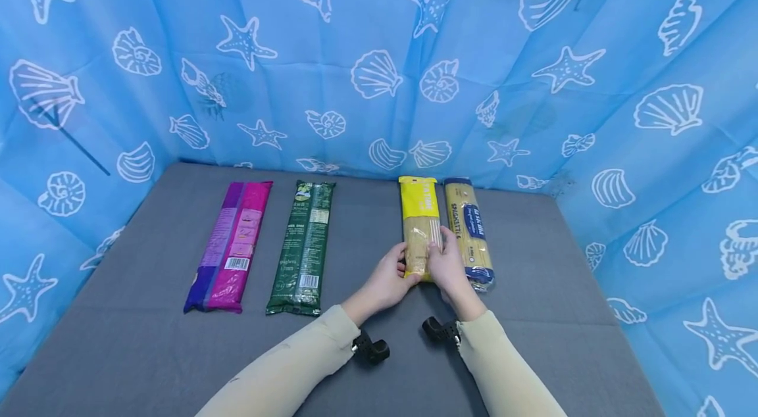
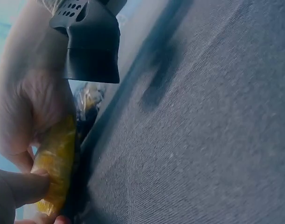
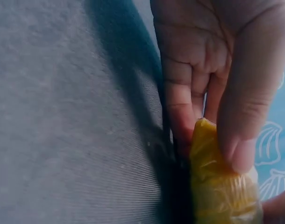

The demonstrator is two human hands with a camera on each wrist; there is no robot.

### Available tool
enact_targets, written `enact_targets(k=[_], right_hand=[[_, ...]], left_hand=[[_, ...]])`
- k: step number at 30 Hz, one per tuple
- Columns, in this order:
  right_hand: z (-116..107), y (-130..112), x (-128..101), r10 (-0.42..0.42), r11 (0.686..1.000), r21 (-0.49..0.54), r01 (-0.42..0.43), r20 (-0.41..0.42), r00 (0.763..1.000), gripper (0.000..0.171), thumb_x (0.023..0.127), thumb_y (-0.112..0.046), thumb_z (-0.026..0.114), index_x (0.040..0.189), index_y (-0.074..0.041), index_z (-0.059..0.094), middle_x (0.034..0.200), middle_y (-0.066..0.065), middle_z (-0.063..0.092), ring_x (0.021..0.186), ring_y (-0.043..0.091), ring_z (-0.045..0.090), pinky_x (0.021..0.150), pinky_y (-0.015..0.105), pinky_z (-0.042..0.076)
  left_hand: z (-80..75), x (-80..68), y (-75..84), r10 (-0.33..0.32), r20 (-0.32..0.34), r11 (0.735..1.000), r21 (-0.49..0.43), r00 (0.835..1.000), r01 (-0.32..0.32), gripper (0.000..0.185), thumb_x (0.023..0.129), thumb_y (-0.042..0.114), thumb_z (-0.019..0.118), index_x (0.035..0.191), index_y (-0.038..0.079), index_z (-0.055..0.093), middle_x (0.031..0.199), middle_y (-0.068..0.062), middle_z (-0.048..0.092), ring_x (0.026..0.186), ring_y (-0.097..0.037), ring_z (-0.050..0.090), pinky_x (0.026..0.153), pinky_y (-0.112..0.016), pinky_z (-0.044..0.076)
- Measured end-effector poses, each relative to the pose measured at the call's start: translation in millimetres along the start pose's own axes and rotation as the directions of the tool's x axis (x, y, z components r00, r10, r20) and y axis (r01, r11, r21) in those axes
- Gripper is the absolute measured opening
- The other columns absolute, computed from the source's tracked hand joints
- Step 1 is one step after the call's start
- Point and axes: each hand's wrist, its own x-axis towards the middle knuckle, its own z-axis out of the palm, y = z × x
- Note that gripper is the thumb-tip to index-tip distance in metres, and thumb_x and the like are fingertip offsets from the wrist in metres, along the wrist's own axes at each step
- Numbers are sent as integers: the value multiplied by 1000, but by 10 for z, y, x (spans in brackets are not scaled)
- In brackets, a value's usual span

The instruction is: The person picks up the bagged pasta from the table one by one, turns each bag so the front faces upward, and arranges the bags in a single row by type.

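Note:
A yellow pack of spaghetti (image 1: 421, 196) with a clear lower part lies lengthwise on the grey table, its near end between both hands. My left hand (image 1: 387, 275) grips it from the left, the thumb over its near end and the fingers at its side. From the right, my right hand (image 1: 450, 266) holds the same pack, fingers over its edge. The yellow wrapper (image 2: 56, 154) shows between the two hands in the left wrist view. Close to my right hand lies a blue-banded pack of spaghetti (image 1: 468, 213), partly hidden by that hand.
On the left lie a pink and purple pack (image 1: 231, 246) and a dark green spaghetti pack (image 1: 301, 246), roughly side by side. A blue curtain (image 1: 379, 121) with white shells hangs behind the grey table (image 1: 148, 351). Black wrist cameras hang beneath both wrists.

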Motion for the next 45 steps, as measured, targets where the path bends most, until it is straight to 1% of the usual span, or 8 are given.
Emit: enact_targets(k=[6,9,13,21,28,38,41,45], right_hand=[[8,-8,3,-91,991,-97,90,-6,996,53,103,-11,41,151,-3,20,129,25,46,110,35,54,88,49,48],[4,-15,-23,-159,960,-236,153,-5,987,55,100,-12,50,147,2,26,133,28,45,114,36,51,93,51,45],[-1,-29,-59,-206,923,-329,200,16,978,59,97,-13,56,146,5,29,138,30,40,119,38,48,97,54,41],[-40,22,-81,-178,923,-343,175,23,984,59,98,-15,56,147,4,29,143,29,38,125,38,44,100,55,38],[2,36,-68,-192,920,-346,183,9,981,59,97,-15,57,147,3,30,141,30,39,121,38,46,98,55,39],[34,28,-130,-196,906,-386,175,-17,980,62,97,-20,56,148,-1,27,140,27,31,120,37,42,100,54,37],[36,-1,-186,-222,909,-368,197,-26,975,62,97,-23,57,149,-5,28,142,22,28,123,34,39,102,54,36],[64,-53,-256,-325,901,-316,296,-41,945,59,96,-25,58,147,-10,34,144,16,29,129,31,35,105,54,33]], left_hand=[[-24,55,-51,-18,-1,999,-34,1000,18,68,90,13,70,147,4,34,130,-11,52,96,-14,55,81,-29,49],[-48,58,-72,-31,7,998,-63,999,31,68,89,9,71,147,5,36,130,-9,50,99,-16,54,84,-31,49],[-79,52,-77,-33,19,997,-68,999,35,67,88,6,71,146,6,37,127,-7,47,101,-17,53,87,-31,48],[-79,52,-80,-24,84,999,-20,996,26,67,91,5,66,148,9,32,131,-5,43,106,-14,51,90,-29,47],[-106,35,-79,-26,82,1000,-13,996,27,67,92,4,65,149,8,30,133,-5,43,108,-15,51,92,-30,46],[-217,-10,-171,-36,124,980,-192,992,59,58,99,4,50,152,8,26,142,-10,44,122,-22,51,94,-35,47],[-305,-62,-140,-42,117,982,-179,992,63,57,101,8,49,152,9,25,141,-10,46,122,-23,51,95,-38,47],[-449,-130,-107,-12,80,988,-153,997,25,56,101,10,47,153,10,24,141,-11,46,122,-23,52,96,-41,46]])
